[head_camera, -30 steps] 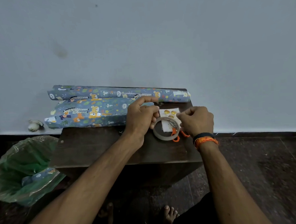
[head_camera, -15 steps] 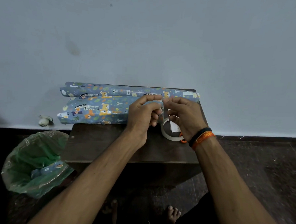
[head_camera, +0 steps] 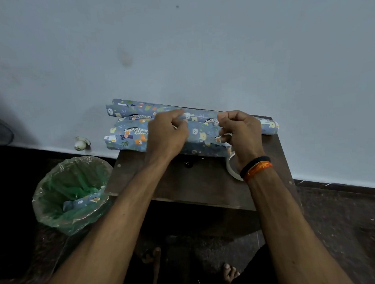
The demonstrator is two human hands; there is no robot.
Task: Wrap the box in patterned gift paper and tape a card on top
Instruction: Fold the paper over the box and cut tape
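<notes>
At the far left you have a bin [head_camera: 72, 193] lined with green plastic on the floor, a scrap of patterned paper inside it. Beside it stands the dark wooden table [head_camera: 197, 182]. Along its far edge lie two rolls of animal-print gift paper [head_camera: 127, 136], the nearer one overhanging the table's left edge. Your left hand [head_camera: 166, 134] hovers over them, fingers curled as if pinching; what they pinch is too small to tell. Your right hand [head_camera: 239, 132] is curled likewise, above the tape roll [head_camera: 231, 170] near the table's right edge.
</notes>
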